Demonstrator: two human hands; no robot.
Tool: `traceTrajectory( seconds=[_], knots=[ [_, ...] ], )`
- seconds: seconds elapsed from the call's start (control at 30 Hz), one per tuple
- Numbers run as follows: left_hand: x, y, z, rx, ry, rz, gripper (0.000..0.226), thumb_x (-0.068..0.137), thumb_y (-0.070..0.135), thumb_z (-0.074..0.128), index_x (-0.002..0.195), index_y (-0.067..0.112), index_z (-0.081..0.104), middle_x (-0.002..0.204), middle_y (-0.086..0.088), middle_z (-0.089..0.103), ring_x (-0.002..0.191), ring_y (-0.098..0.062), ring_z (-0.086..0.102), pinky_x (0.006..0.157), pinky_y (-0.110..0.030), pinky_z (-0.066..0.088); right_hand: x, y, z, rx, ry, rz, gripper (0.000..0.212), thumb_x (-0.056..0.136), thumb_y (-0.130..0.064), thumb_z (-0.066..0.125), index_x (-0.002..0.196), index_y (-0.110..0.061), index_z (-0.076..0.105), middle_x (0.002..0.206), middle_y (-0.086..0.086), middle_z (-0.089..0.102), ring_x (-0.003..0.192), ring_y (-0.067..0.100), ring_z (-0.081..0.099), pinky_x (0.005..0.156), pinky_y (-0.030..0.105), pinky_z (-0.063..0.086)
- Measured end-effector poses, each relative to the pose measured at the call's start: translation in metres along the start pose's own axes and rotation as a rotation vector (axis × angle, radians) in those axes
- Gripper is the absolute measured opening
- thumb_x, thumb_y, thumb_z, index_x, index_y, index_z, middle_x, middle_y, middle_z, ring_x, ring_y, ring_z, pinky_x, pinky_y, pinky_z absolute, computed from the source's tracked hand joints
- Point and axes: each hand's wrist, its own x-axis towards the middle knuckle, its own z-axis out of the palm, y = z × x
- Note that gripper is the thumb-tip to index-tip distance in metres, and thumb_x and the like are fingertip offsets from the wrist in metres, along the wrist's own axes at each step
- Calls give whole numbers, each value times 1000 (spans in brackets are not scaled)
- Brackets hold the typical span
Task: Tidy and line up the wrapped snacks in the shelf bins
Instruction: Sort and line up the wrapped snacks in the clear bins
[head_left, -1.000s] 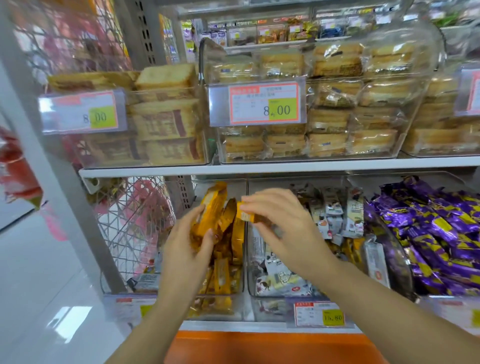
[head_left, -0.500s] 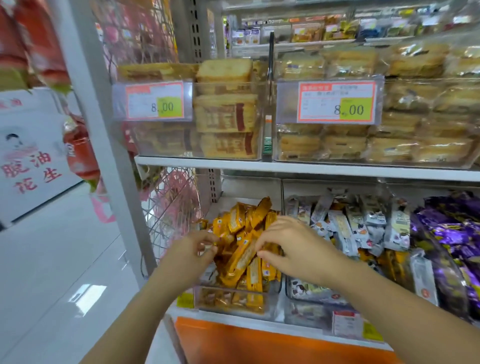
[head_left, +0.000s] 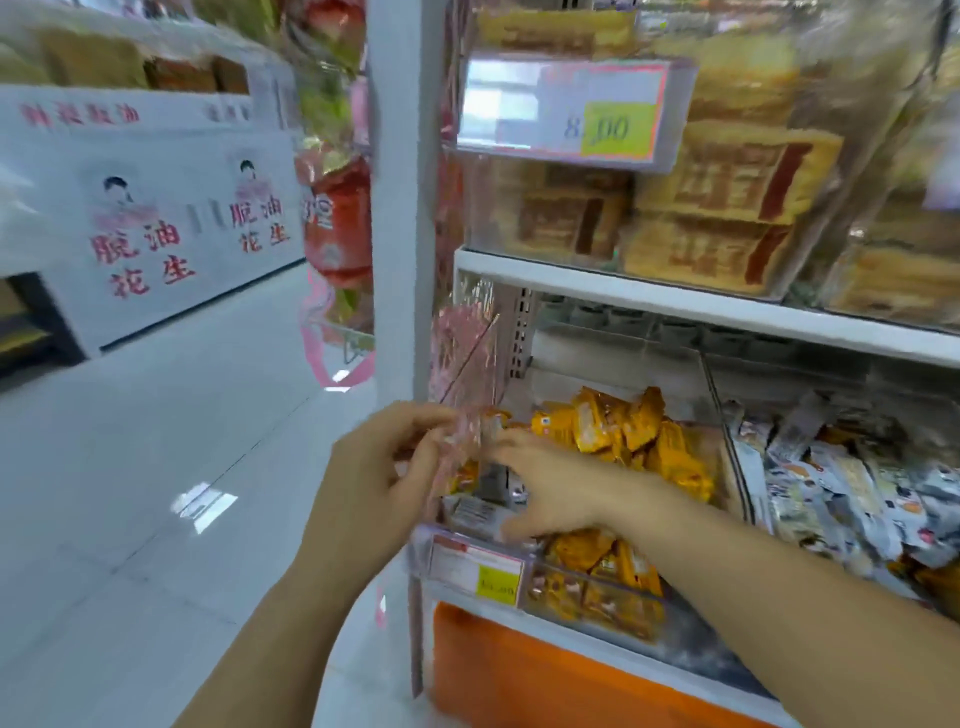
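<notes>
The tidying looks to be only partly done. The yellow snacks in the clear bin lie in a loose heap. Behind the right hand several stand on end at different tilts. Below its wrist, against the front wall, others lie flat and crossed. No straight row shows anywhere in this bin, so most of the lining up seems left to do.

The right hand is inside the bin, low over the snacks. Its fingers reach toward the left wall and its thumb is spread apart toward the front. No snack is visibly gripped, though the blur hides what is under the palm. A greyish wrapper lies just under its fingers and looks out of place among the yellow ones.

The left hand is outside the bin, just left of the right hand. Its fingers and thumb close together on the bin's left wall. It seems to pinch and steady that wall, but the blur makes this uncertain.

Right of the right forearm, a second bin holds white and grey snacks, also jumbled and untouched. Above both hands, over the shelf board, the clear upper bins hold stacked cake packs that look orderly already.
</notes>
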Motion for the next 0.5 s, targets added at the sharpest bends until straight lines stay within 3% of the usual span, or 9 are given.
traceTrajectory(
  seconds=[0.1, 0.17, 0.3, 0.5],
  knots=[
    [3, -5, -10, 5, 56, 34, 28, 90, 12, 58, 90, 39, 66, 87, 18, 69, 82, -4, 67, 72, -12, 48, 19, -3, 3, -60, -55, 9, 89, 75, -41, 73, 148, -22, 26, 146, 6, 29, 134, 24, 30, 107, 28, 30],
    [5, -6, -14, 2, 57, 38, 31, 91, 4, 59, 92, 34, 66, 87, 17, 69, 82, -2, 65, 73, -7, 44, 28, -4, 5, -111, -61, 51, 83, 74, -46, 73, 144, -23, 34, 144, 7, 31, 133, 26, 32, 107, 30, 32],
    [3, -9, -18, 19, 34, 78, 25, 89, 12, 57, 92, 36, 65, 92, 20, 67, 85, 4, 62, 75, -4, 42, 38, 5, 14, -93, 99, 90, 51, 70, -55, 69, 111, -24, 62, 122, 4, 48, 119, 25, 43, 97, 36, 42],
    [2, -13, -20, 21, 49, 81, 23, 89, 15, 55, 95, 35, 66, 88, 20, 67, 86, 4, 62, 75, -5, 43, 10, -6, -2, 87, 282, 46, 39, 70, -38, 74, 103, -19, 68, 112, 2, 59, 107, 16, 52, 87, 29, 43]
  ],
)
